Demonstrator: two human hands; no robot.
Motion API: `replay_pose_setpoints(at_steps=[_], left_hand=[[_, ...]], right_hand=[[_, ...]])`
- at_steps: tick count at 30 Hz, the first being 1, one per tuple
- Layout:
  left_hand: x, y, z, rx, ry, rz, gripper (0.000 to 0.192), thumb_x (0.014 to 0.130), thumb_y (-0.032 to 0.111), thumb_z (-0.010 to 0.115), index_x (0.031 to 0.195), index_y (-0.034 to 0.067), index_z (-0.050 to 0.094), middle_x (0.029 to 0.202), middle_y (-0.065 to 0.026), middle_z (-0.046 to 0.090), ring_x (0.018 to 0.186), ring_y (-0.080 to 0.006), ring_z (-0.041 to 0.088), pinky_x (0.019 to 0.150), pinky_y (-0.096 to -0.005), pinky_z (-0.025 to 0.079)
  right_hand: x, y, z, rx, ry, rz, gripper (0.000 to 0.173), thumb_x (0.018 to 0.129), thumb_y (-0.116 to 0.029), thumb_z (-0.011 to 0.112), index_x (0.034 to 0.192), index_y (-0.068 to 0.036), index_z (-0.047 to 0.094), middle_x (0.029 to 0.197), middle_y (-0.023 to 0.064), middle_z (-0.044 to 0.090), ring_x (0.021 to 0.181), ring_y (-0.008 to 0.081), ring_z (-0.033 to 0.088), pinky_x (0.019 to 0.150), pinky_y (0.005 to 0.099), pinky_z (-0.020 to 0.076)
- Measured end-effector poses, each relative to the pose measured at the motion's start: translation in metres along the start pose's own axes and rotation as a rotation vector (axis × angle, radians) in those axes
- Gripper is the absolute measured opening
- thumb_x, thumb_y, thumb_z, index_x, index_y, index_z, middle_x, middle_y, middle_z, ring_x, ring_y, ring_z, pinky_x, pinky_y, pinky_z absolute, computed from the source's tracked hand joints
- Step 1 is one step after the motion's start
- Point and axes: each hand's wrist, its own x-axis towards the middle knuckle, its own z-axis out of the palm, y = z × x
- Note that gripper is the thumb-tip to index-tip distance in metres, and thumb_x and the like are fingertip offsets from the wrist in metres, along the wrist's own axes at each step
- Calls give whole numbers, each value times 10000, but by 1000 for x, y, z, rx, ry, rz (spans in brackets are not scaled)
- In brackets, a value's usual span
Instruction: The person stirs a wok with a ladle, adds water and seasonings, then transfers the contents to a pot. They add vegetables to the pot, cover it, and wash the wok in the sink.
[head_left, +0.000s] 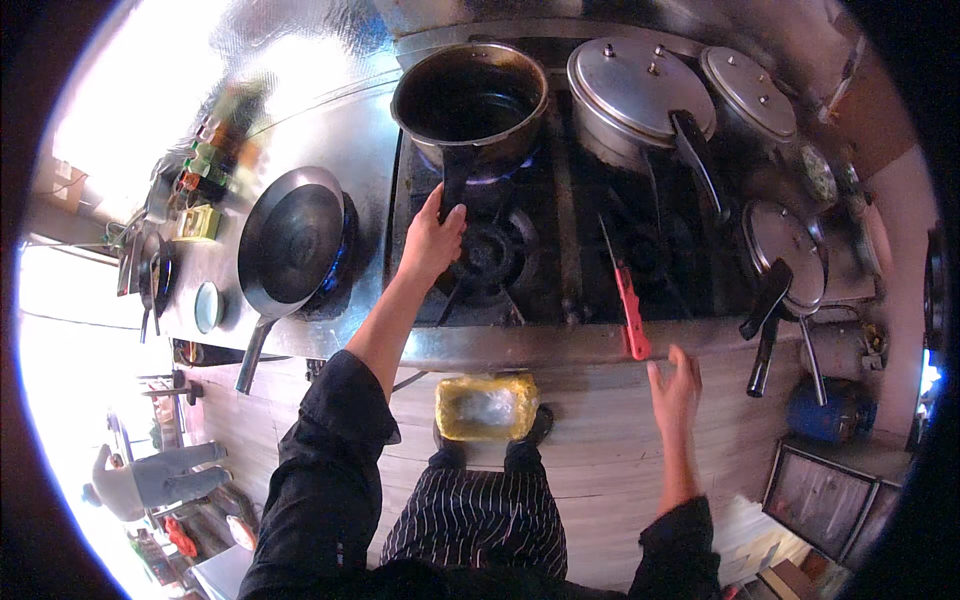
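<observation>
My left hand (435, 236) grips the black handle (454, 176) of an open metal pot (480, 97) with a dark inside. The pot sits over a lit back burner, and blue flame (491, 178) shows beneath it. My right hand (675, 390) is in front of the stove's steel edge, thumb and forefinger apart. Close to its fingertips lies a red-handled tool (631, 311) with a thin pointed metal end. The tool reaches over the stove edge onto the grates. Whether the fingertips touch it is hard to tell. A bare front burner (487, 255) is just right of my left hand.
Lidded pressure cookers (637, 90) stand at the back right, and another lidded cooker (786, 255) is farther right. A frying pan (292, 240) with a blue glow at its edge sits left, handle overhanging. A yellow-lined bin (487, 409) stands by my feet. Another person (150, 480) is at far left.
</observation>
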Motion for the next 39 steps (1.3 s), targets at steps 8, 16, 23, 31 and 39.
replay_pose_setpoints(at_steps=[8,16,23,31,39], left_hand=[[-96,-38,-18,110,-132,-100,487,1059,257,615,1477,44,486,974,-67,679,680,-102,595,597,-280,537],[-314,-230,-140,1076,-1405,131,517,948,372,724,1365,91,606,1146,-106,755,1031,-221,719,901,-377,560],[-374,-282,-264,1547,-1731,-72,634,925,521,646,1340,44,595,1133,-277,705,1085,-472,665,913,-538,522],[-407,-285,-270,1801,-1770,121,492,948,460,585,1273,95,643,1112,-232,721,1064,-446,679,887,-547,534],[-560,-344,-432,1826,-2357,692,384,970,400,523,1205,146,691,1091,-187,736,1042,-420,692,861,-555,545]], right_hand=[[47,-47,38,-166,-188,126,285,865,-275,770,1032,-51,714,951,200,728,930,423,687,831,489,550],[-240,-81,45,311,118,402,350,899,-381,719,987,-44,685,915,185,720,863,389,693,768,505,526],[-692,-229,136,385,607,1647,416,895,-412,696,1037,-26,756,919,203,753,904,357,740,830,474,564],[-1094,-359,135,190,1394,2377,385,875,-402,673,866,-26,759,731,137,733,675,280,741,692,417,592],[-1319,-356,105,-10,986,2412,498,863,-482,651,954,-6,765,938,224,755,916,359,750,811,495,572]])
